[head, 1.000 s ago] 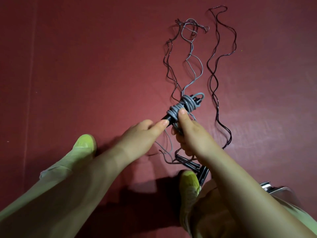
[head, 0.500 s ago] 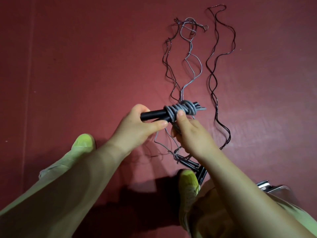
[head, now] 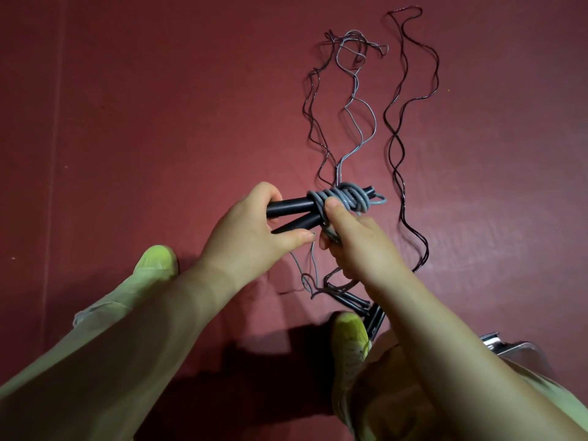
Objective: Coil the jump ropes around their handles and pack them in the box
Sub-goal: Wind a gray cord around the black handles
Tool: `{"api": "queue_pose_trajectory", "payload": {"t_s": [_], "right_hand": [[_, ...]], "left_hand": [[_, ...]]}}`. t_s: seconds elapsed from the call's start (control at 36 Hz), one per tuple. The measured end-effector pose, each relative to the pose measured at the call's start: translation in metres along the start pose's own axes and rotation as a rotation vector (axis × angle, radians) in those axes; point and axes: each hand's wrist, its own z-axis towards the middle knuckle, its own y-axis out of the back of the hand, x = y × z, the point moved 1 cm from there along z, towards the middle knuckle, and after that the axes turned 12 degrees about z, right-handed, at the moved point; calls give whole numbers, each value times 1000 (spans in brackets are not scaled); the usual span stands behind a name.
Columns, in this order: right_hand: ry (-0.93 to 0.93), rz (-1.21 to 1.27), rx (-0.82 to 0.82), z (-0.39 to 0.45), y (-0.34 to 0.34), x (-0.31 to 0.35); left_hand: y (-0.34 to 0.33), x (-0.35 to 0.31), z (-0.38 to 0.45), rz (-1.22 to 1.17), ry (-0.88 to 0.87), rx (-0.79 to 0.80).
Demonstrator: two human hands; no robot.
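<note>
Head view looks straight down on a dark red floor (head: 159,106), and at the far left a yellow-green shoe (head: 156,261) points up the frame. Next comes the left hand (head: 251,232), its fingers curled over the bare ends of two black handles (head: 288,208) and its thumb stretched beneath them, so it grips the pair held above the floor. These handles are smooth, matte black tubes lying side by side, splayed a little apart at the left end and bound together further right. Around their right half sits the grey jump rope (head: 342,198), a thin glossy cord wound in several tight turns into a thick knot-like bundle, with a small loop poking out past the handle tips. The right hand (head: 353,243) meets that bundle, thumb pressed on the coils and fingers curled under them, gripping the rope. From the bundle the loose grey cord runs away up the frame in wavy lines on the floor, tangled at the top with a dark jump rope (head: 313,116). Below the hands lie more black handles (head: 359,302) beside a second yellow-green shoe (head: 350,338). Further right another dark rope (head: 397,148) snakes in long doubled waves. A shiny metal object (head: 509,346) peeks out at the lower right; what it is cannot be told.
</note>
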Motion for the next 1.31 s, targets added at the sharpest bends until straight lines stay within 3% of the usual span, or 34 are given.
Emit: {"api": "queue_pose_trajectory", "payload": {"t_s": [0.17, 0.33, 0.44, 0.53, 0.58, 0.67, 0.78, 0.83, 0.97, 1.17, 1.31], "right_hand": [[-28, -48, -13, 2, 0, 0], [-118, 165, 143, -3, 2, 5], [-62, 118, 78, -3, 3, 6], [39, -8, -51, -3, 8, 8], [104, -86, -85, -3, 13, 8], [158, -75, -20, -2, 14, 6], [192, -18, 107, -3, 10, 6], [216, -6, 134, -3, 10, 8], [189, -120, 111, -1, 11, 6], [12, -68, 186, 5, 4, -6], [-31, -221, 169, 3, 4, -6]], "left_hand": [[0, -2, -1, 64, -53, -44], [0, 1, -2, 71, -58, -30], [0, 1, -2, 63, -59, -4], [1, 5, 4, -43, -41, 240], [0, 5, 1, -271, 32, 479], [3, 1, -6, -587, 215, 770], [7, -1, -11, -872, 209, 1057], [6, 0, -12, -912, 228, 1115], [8, -3, -10, -751, 272, 1101], [9, -10, -12, -414, 291, 793], [1, -5, -11, -237, 252, 696]]}}
